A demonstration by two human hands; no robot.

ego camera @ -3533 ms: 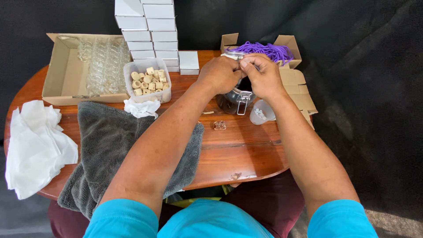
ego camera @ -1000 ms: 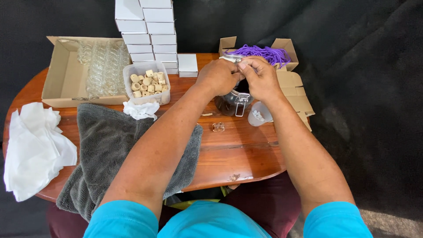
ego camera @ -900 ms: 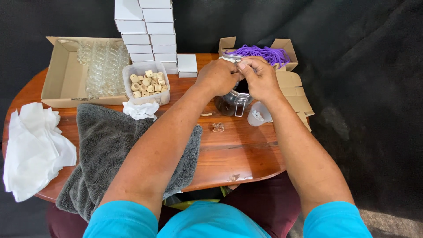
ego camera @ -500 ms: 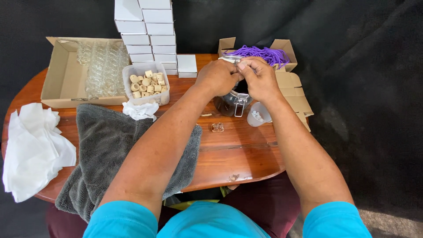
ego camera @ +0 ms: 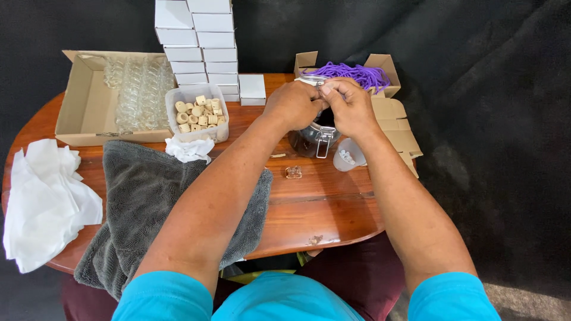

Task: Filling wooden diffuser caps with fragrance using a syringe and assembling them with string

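My left hand [ego camera: 292, 104] and my right hand [ego camera: 352, 108] are pressed together at the far side of the wooden table [ego camera: 321, 208], fingertips pinched on a small item that the fingers mostly hide. Right below them stands a dark glass jar [ego camera: 314, 141] with a metal clip, its open lid showing behind the left hand. A small clear cup [ego camera: 347, 158] sits against the jar's right side. On the wood in front of the jar lies a tiny glass piece [ego camera: 293, 172].
A cardboard box of purple strings [ego camera: 352, 74] stands behind the hands. To the left are a plastic tub of corks [ego camera: 198, 112], a cardboard box of small glass bottles [ego camera: 122, 98], stacked white boxes [ego camera: 202, 47], a grey towel [ego camera: 143, 196] and white paper [ego camera: 44, 202].
Both hands stay together over the jar; only small finger movements show. Nothing else on the table has moved.
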